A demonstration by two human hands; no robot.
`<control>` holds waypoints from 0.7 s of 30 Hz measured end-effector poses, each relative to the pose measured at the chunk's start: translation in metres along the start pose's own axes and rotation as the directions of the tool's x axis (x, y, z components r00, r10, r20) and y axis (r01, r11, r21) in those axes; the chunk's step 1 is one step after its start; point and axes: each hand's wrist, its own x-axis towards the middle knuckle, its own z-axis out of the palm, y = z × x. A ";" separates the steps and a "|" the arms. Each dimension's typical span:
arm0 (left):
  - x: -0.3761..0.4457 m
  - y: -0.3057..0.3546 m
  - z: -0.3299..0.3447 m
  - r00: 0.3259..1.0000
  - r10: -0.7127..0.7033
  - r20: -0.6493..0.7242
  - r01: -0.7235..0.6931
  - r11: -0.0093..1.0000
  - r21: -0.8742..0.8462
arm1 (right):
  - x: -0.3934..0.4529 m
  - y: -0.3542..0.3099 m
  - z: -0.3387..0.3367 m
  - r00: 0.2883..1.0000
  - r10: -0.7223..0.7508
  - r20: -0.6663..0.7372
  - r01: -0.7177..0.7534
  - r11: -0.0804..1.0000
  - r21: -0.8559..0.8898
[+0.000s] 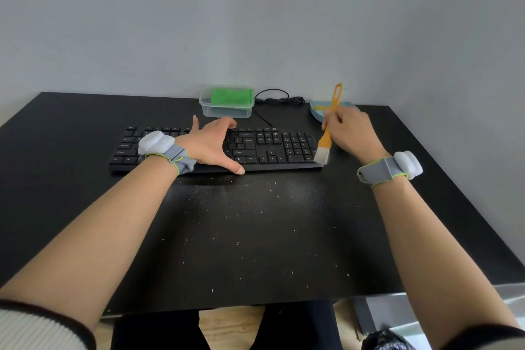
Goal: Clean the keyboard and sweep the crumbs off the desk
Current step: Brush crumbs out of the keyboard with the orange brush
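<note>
PROGRESS: mid-task by the look, keyboard brushing under way, crumbs (pixel 255 207) unswept across desk (pixel 71 128) front half | left hand (pixel 211 145) spread, thumb at front edge, bracing black keyboard (pixel 267 148) near back edge | right hand (pixel 350 131) gripping orange brush (pixel 326 136), bristles at keyboard's right front corner | blue dustpan (pixel 318 111) unused behind.

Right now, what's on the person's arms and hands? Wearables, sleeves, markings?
Both hands bare, no gloves. Each wrist carries a grey fabric strap edged in lime green with a rounded white plastic module: left wrist band, right wrist band. Forearms bare; pushed-up sleeves show at the frame bottom, left sleeve white ribbed with dark trim, the right only a dark edge. No cables visible.
</note>
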 end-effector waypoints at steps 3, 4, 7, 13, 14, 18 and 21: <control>0.000 0.000 0.000 1.000 -0.001 0.003 0.001 1.000 0.001 | 0.005 -0.001 -0.001 0.998 0.001 -0.063 0.000 1.000 0.017; 0.000 0.000 0.000 1.000 -0.001 0.004 0.001 1.000 0.002 | 0.004 -0.002 0.004 0.999 0.005 -0.042 -0.004 1.000 0.003; 0.000 0.000 0.000 1.000 0.002 0.008 -0.002 1.000 0.000 | 0.004 0.003 0.018 0.995 0.049 0.085 -0.042 0.996 -0.077; -0.001 0.000 -0.001 1.000 -0.005 0.006 0.005 1.000 0.001 | 0.006 0.001 -0.001 0.997 0.074 0.023 -0.075 0.997 0.023; -0.001 0.000 -0.001 1.000 -0.007 0.005 0.007 1.000 0.004 | 0.005 -0.001 0.002 0.997 0.062 0.034 -0.063 0.998 0.023; 0.000 0.002 -0.001 1.000 -0.003 0.014 0.003 1.000 0.010 | 0.001 0.003 0.010 0.982 0.086 0.170 -0.080 0.996 -0.040; -0.001 0.003 -0.002 1.000 -0.005 0.013 0.005 1.000 0.007 | 0.004 0.000 0.002 0.992 0.108 0.071 -0.111 0.993 0.046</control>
